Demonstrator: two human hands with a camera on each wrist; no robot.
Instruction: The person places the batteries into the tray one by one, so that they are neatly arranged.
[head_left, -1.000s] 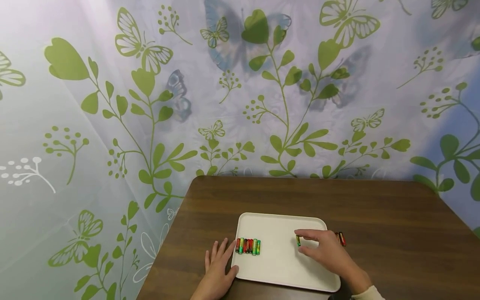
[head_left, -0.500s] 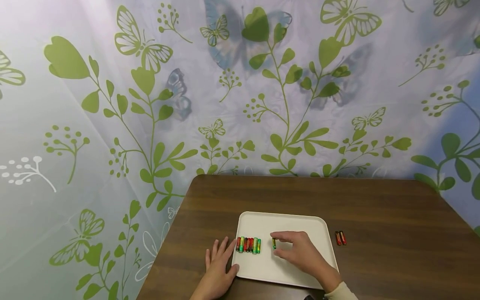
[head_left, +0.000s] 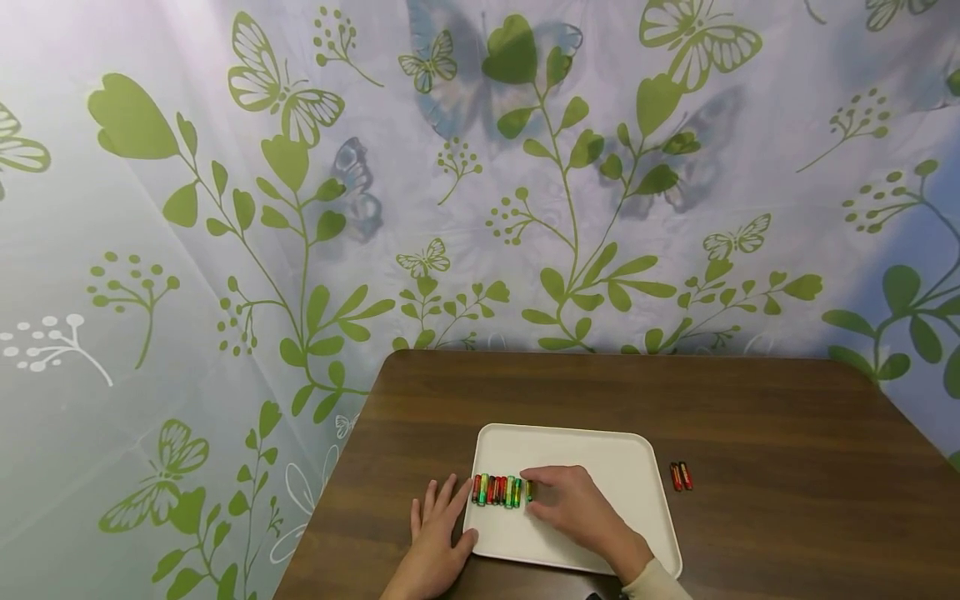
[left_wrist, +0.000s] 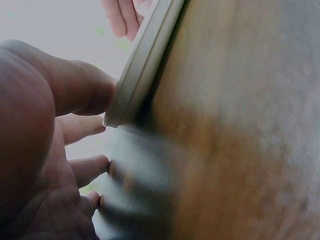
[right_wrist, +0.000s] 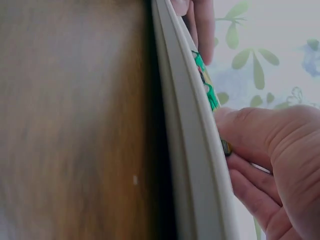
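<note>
A white tray (head_left: pixel 585 443) lies on the table with a row of red and green batteries (head_left: pixel 496 491) side by side at its left. My right hand (head_left: pixel 588 518) pinches a green and gold battery (head_left: pixel 530 491) between thumb and fingers, just right of that row. In the right wrist view, the pinched battery (right_wrist: pixel 226 147) shows behind the tray's rim (right_wrist: pixel 192 130), partly covered by the thumb. My left hand (head_left: pixel 433 546) rests at the tray's left edge, fingers spread and thumb at the rim. The left wrist view shows its thumb (left_wrist: pixel 82 87) against the tray's corner.
Two red and black batteries (head_left: pixel 682 476) lie on the brown wooden table (head_left: pixel 787 467), right of the tray. Behind the table hangs a cloth (head_left: pixel 465 250) printed with green leaves and butterflies.
My right hand has moved left across the tray with the battery, from near its right side to beside the row. The left hand has stayed at the tray's edge.
</note>
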